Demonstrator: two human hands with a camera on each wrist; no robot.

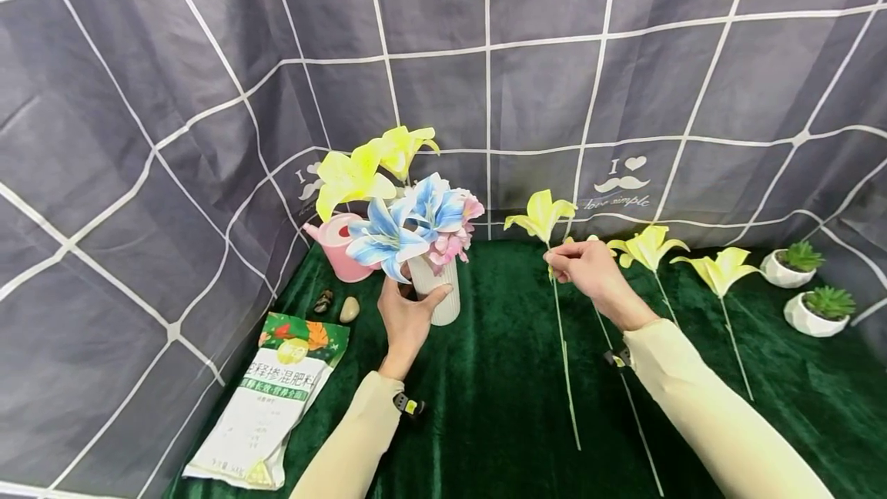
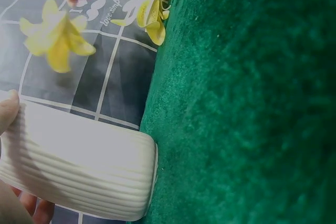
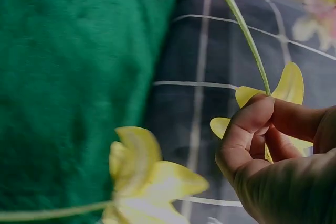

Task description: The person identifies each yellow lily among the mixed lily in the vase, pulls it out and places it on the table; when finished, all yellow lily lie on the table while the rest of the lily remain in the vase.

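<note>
the left hand [image 1: 404,322] grips the vase [image 1: 447,299], which leaning blooms [image 1: 391,237] could topple if freed; right of it, the right hand [image 1: 597,274] pinches a yellow flower [image 1: 543,216].

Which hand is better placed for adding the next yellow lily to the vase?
Probably the right hand: it pinches a yellow lily by its stem, while the left hand holds the vase.

On the grey curtain [image 1: 540,98], above the green cloth's [image 1: 499,383] back edge, I can read "I" [image 1: 614,167], a heart [image 1: 635,163], a moustache [image 1: 622,185] and "love simple" [image 1: 618,202]; a similar print [image 1: 310,190] sits by the back left corner. The bag [image 1: 266,410] near the left edge says "释掺混肥料" [image 1: 284,374], its finer lines blurred.
</note>
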